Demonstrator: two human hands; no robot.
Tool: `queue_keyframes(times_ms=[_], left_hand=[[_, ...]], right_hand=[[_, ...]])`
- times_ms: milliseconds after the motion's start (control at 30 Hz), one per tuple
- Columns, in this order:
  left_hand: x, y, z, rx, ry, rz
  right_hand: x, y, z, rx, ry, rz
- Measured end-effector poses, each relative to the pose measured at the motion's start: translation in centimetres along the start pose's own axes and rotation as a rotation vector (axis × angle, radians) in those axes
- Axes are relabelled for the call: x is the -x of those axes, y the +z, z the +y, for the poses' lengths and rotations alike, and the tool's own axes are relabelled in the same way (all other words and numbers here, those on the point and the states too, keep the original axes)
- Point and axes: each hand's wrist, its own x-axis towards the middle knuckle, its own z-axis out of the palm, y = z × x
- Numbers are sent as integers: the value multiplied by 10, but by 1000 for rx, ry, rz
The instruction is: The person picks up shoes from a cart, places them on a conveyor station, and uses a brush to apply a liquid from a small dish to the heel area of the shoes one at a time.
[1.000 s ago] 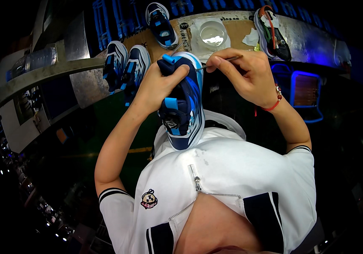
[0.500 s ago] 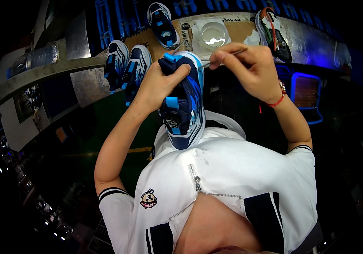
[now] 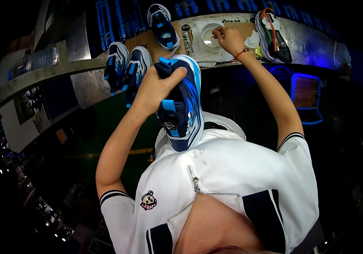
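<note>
Shifted since the earlier frames: right hand, off the shoe's side and out over a round pale bowl; kept left hand and shoe nearly in place. Note bench spanning the top, near edge curving just past the shoe's heel. See dark open room right of the shoe, as far as blue-framed stool; tighter on the left, with two matching shoes near the left wrist. Find held shoe above the lap, heel toward bench, toe toward shirt; navy and bright blue, striped white, white-soled. See left hand clamped round the heel, thumb across it, other fingers mostly hidden. See right fingertips bunched near the bowl's rim; cannot tell whether gripping anything. Smallest: light-blue tongue tab, dark round dial
</note>
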Motion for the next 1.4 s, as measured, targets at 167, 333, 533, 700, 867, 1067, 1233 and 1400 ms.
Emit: queue_keyframes(times_ms=[167, 333, 533, 700, 867, 1067, 1233, 1400], left_hand=[[0, 3, 0, 13, 15, 9], [-4, 2, -1, -20, 12, -19], [-1, 4, 2, -1, 13, 8], [-2, 7, 6, 14, 21, 10], [-5, 9, 9, 2, 50, -28], [-4, 9, 9, 7, 42, -21], [-2, 10, 9, -11, 40, -8], [-1, 11, 8, -59, 65, 0]], right_hand=[[-3, 11, 12, 46, 2, 4], [-3, 7, 9, 27, -16, 9], [24, -83, -73, -268, -37, 66], [68, -126, -140, -599, -191, -37], [75, -123, -150, -561, -275, -59], [77, -131, -153, -446, -269, -170], [77, -136, -156, -392, -299, -201], [75, -136, -156, -466, -294, -160]])
